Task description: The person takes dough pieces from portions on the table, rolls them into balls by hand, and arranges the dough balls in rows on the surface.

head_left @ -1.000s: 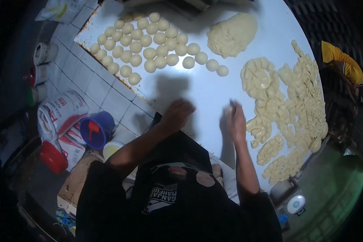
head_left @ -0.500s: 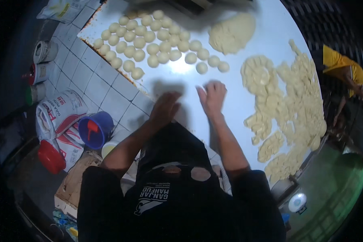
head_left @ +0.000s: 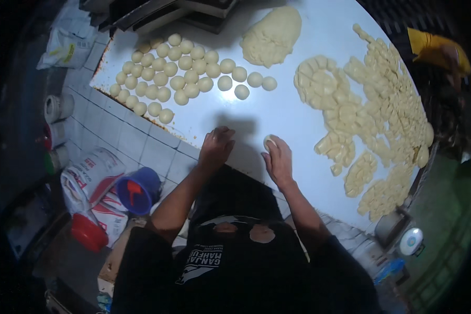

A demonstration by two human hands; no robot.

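Observation:
Near the table's front edge, my right hand curls over a small pale dough ball, part of which shows past its fingertips. To its left, my left hand is closed above the white table, its fingers bent inward; whatever lies under them is hidden. Beyond both hands, many smooth round dough balls sit in loose rows toward the left corner. Flattened dough cut into small pieces spreads over the right side. Behind, a large dough lump rests whole.
Dark metal trays are stacked at the far edge. Along the tiled left side stand lidded tubs, a printed sack, a blue bucket with a red scoop, and a red bowl. A person's yellow clothing shows at far right.
The whole view has shifted, bringing the stacked trays further into sight. My right hand's fingers have curled in, and a dough ball now shows at them. My left hand's fingers have bent inward.

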